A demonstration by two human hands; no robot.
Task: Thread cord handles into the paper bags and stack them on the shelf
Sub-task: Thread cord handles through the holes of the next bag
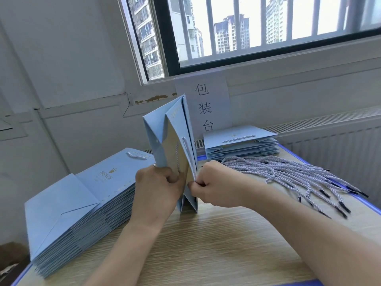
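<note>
Left hand (158,182) grips one panel of the bag (156,131), which stands on the table (206,244). Right hand (212,183) pinches the other panel's edge (a cord (186,146) loops just above). Threading is under way — next, likely, seat that cord's end.

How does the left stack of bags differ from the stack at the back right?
The left stack is taller and holds many more bags than the back stack. The left stack lies beside the left hand; the back stack sits beyond the loose cords, below the paper sign. Both are flat light-blue bags, a cord handle showing on top.
</note>
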